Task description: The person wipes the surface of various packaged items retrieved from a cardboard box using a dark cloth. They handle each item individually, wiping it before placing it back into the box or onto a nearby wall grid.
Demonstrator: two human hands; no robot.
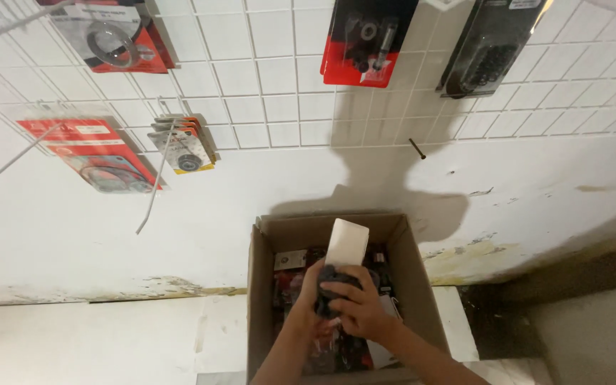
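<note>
Reaching down into the open cardboard box (262,285), both hands meet over its middle. The left hand (311,296) and the right hand (358,306) are closed together around a dark bundle (331,284) — it looks like cloth or a wrapped part, too blurred to say which — with the right fingers curled over its top. A small white carton (347,242) stands up just behind the bundle; whether either hand grips it I cannot tell. Beneath the hands the box holds red and black packaged parts (344,353), jumbled. Behind the box rises a white wire grid (279,93) on the wall, hung with blister packs (365,43) (red and black cards, mostly), and lower left of those, a stack of small carded parts (183,146).
</note>
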